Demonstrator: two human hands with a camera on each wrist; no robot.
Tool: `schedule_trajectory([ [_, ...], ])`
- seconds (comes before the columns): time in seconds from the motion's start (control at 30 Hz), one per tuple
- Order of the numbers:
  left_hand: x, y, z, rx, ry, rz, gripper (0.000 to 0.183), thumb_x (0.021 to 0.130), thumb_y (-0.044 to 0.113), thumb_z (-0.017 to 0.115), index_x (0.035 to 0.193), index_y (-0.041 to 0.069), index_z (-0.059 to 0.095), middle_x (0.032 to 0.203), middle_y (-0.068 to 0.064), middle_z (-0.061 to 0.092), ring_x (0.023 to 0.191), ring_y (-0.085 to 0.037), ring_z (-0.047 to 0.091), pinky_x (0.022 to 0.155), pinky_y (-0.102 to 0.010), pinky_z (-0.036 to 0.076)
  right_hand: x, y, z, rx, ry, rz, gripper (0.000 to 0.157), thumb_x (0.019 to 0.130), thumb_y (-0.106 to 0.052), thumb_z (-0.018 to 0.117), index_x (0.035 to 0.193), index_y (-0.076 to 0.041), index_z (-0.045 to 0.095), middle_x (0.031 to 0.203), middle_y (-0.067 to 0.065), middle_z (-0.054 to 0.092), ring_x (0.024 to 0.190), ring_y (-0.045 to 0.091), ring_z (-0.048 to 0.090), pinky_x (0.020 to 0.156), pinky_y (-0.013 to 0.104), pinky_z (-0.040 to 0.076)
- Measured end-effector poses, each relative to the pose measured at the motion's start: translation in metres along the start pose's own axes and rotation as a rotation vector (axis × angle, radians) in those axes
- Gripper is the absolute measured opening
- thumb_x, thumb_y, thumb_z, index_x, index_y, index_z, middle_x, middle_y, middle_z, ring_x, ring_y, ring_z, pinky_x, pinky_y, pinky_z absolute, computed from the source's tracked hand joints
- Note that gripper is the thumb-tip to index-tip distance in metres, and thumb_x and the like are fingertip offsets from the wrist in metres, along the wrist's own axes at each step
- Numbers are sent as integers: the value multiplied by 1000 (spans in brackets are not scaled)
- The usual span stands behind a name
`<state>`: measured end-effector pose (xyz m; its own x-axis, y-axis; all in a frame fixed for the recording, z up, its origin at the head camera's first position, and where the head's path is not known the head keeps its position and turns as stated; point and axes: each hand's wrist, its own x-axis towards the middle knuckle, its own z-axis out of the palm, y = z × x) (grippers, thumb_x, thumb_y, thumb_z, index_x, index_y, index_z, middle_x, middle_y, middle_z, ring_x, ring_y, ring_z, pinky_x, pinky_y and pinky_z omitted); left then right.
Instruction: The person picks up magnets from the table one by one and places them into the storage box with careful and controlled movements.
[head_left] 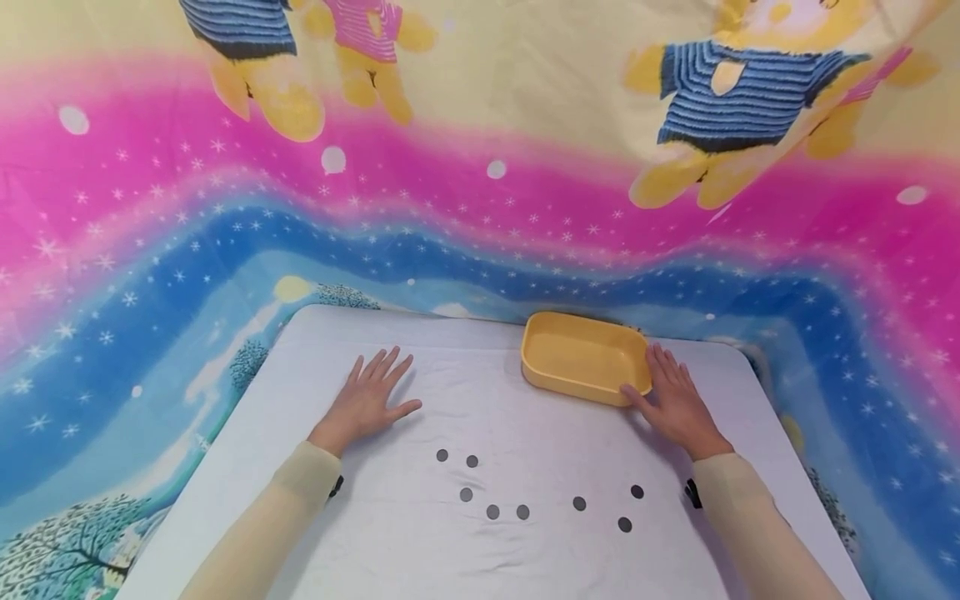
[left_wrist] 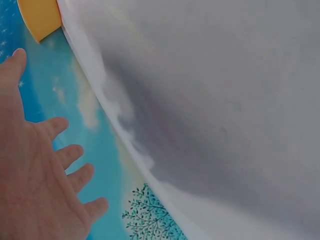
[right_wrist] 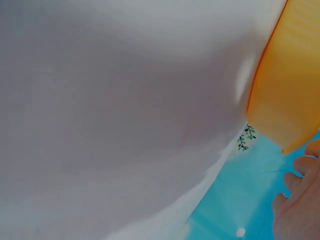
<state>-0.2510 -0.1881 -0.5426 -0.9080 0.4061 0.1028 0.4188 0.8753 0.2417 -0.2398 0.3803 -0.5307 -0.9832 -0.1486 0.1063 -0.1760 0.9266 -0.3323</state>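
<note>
A yellow rectangular open-topped container (head_left: 577, 387) stands near the far edge of the white-covered table. At its right end is my right hand (head_left: 678, 404), fingers extended along the side and thumb at the front corner; whether it presses there I cannot tell. In the right wrist view the container's wall (right_wrist: 287, 75) rises beside the fingertips (right_wrist: 295, 182). My left hand (head_left: 363, 402) is spread with straight fingers at the table's left side, holding nothing. The left wrist view shows its palm (left_wrist: 37, 185). Several small dark round discs (head_left: 492, 512) lie scattered nearer to me.
A white cloth (head_left: 420, 550) with slight wrinkles covers the table. Behind and around it hangs a colourful printed fabric (head_left: 465, 225) with bears and snowflakes. A dark band (head_left: 693, 493) shows at my right wrist.
</note>
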Motion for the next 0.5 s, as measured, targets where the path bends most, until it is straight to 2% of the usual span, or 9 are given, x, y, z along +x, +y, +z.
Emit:
schedule_trajectory([
  [0.2,-1,4,0,-10,-1,7,90,101,64,62,170,14,34,176,-18,24,162,-44,21,128,-71,10,10,-1,2,-3,-18,14,104,107,-69,46,171,-2,0,178,23,0,165,44,-1,131,61,-3],
  [0.5,-4,7,3,9,-11,38,90,101,66,61,170,15,34,176,-17,25,161,-44,24,129,-69,12,17,0,7,15,-44,25,105,107,-69,45,169,1,-3,178,24,-3,164,46,1,132,60,-2],
])
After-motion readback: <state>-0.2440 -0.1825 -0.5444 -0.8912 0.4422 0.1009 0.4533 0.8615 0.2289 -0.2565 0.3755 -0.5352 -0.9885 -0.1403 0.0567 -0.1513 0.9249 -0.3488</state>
